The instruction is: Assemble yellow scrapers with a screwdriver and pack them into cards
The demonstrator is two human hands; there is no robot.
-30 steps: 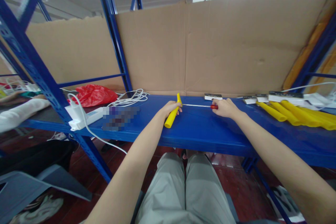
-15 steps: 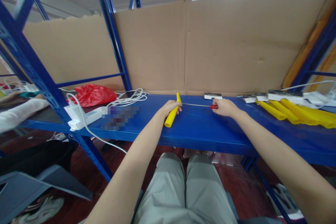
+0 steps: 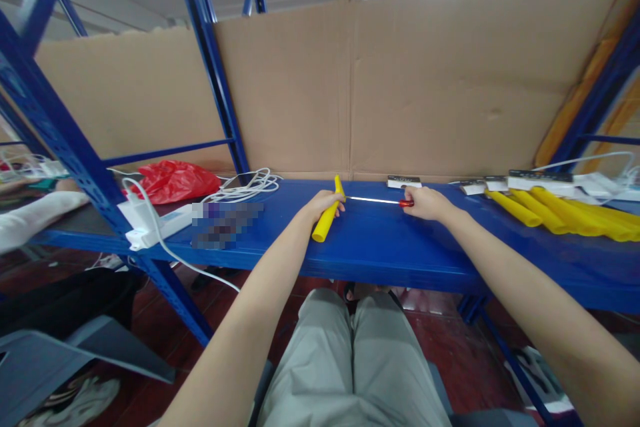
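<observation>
My left hand (image 3: 327,204) is closed around a yellow tube-like handle (image 3: 326,224), which tilts with its wide end toward me and its narrow end away. In my right hand (image 3: 424,203) is a screwdriver (image 3: 406,203) with a red grip, its long metal shaft lying level and pointing left. The shaft's tip reaches the side of the yellow handle beside my left fingers; the exact contact point is too small to make out. Both hands are just above the blue shelf top (image 3: 370,247).
Several yellow handles (image 3: 550,210) lie at the right beside white-and-black boxes (image 3: 540,180); another small box (image 3: 404,181) sits behind my right hand. Leftward are a power strip (image 3: 165,223), coiled white cable (image 3: 255,183) and red plastic bag (image 3: 177,181). Cardboard (image 3: 425,80) stands behind. Someone's white sleeve (image 3: 40,217) shows far left.
Both hands keep nearly the same pose on the yellow handle and screwdriver. The screwdriver shaft now catches brighter light, and the whole view has shifted very slightly.
</observation>
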